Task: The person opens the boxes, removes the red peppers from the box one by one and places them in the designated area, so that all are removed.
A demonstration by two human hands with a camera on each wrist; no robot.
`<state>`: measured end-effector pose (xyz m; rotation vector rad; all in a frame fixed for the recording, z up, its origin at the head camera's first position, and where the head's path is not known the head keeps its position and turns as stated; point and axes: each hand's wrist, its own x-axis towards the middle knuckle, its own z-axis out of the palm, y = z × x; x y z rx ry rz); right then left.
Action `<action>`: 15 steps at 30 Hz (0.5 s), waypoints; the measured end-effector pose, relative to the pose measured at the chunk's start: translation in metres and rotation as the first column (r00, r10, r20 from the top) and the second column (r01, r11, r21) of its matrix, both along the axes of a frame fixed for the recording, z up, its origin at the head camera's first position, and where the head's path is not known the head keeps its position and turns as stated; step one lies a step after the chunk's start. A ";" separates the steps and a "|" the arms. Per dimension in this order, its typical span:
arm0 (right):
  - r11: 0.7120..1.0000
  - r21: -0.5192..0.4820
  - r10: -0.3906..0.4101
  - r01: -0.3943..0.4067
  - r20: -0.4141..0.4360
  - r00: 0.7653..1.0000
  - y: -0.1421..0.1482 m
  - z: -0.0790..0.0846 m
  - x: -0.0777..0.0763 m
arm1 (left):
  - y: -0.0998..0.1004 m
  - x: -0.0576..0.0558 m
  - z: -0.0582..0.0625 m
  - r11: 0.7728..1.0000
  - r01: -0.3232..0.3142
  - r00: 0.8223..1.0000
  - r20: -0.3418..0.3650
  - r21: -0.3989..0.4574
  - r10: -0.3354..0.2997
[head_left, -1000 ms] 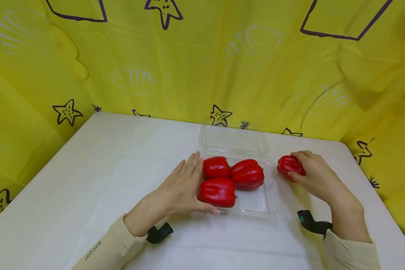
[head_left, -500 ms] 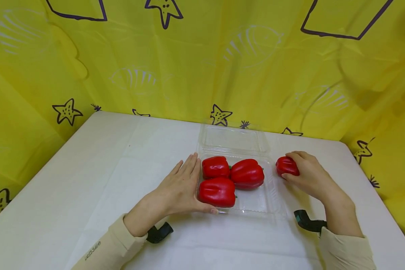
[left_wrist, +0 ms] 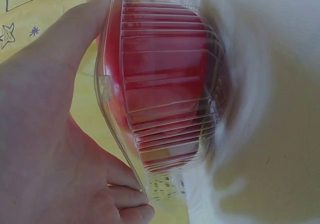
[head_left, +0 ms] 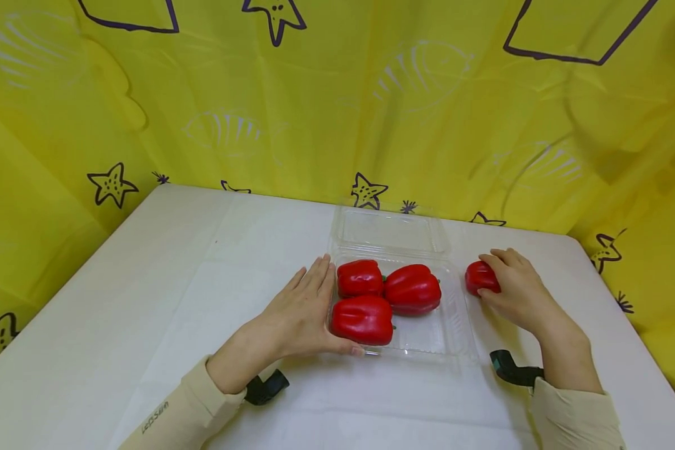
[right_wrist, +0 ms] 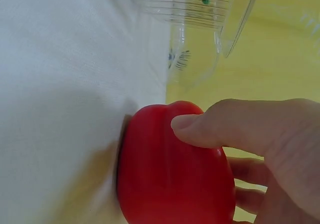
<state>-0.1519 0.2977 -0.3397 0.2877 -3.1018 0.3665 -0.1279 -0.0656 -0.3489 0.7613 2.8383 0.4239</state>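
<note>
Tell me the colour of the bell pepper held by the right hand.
The bell pepper is red, clearest in the right wrist view.

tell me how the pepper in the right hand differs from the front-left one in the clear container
The held pepper is outside the clear container; the front-left pepper lies inside it.
The right hand grips the held pepper; no hand grips the front-left pepper.
The front-left pepper shows a green stem; the held pepper shows none.
Both are red and glossy.
</note>
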 end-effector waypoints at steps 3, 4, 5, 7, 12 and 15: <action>1.000 -0.006 0.001 -0.001 -0.004 1.000 -0.001 0.001 0.000 | 0.000 0.000 0.000 1.000 0.001 1.000 -0.002 0.001 -0.001; 1.000 -0.009 0.002 -0.002 -0.008 1.000 -0.001 0.002 0.001 | 0.000 0.000 0.000 1.000 0.001 1.000 -0.003 0.000 -0.001; 1.000 -0.012 0.001 -0.002 -0.009 1.000 -0.001 0.003 0.001 | 0.000 0.000 0.000 1.000 0.001 1.000 -0.002 0.001 -0.001; 1.000 -0.022 0.004 -0.004 -0.017 1.000 -0.002 0.005 0.002 | 0.000 0.000 0.000 1.000 0.001 1.000 -0.003 0.003 -0.001; 0.999 -0.034 0.013 -0.015 -0.055 0.998 -0.006 0.012 0.006 | 0.000 0.000 0.000 1.000 0.000 1.000 0.000 0.009 0.000; 1.000 -0.024 -0.011 0.009 -0.061 0.998 -0.007 0.013 0.008 | 0.000 0.000 0.000 1.000 0.001 1.000 0.000 0.010 -0.001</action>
